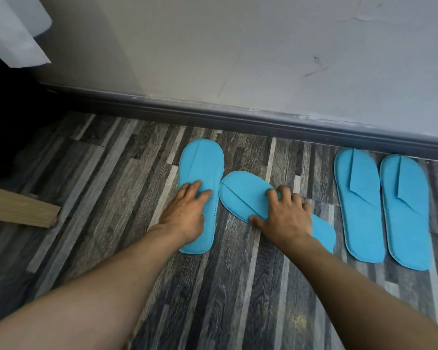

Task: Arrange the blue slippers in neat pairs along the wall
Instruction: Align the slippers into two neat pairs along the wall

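Observation:
Several flat blue slippers lie on the wood-pattern floor near the wall. At the right, one pair sits side by side, toes toward the skirting: one slipper (pixel 357 208) and its partner (pixel 406 213). Left of centre a slipper (pixel 201 168) points straight at the wall; my left hand (pixel 185 210) rests flat on its middle. Beside it another slipper (pixel 243 195) lies askew, its toe turned left and touching the first. My right hand (pixel 285 213) presses on it, fingers curled over its edge, hiding its middle.
A dark skirting board (pixel 238 114) runs along the pale wall. A wooden plank end (pixel 20 205) juts in at the left. White cloth (pixel 13 29) hangs at the top left above a dark gap.

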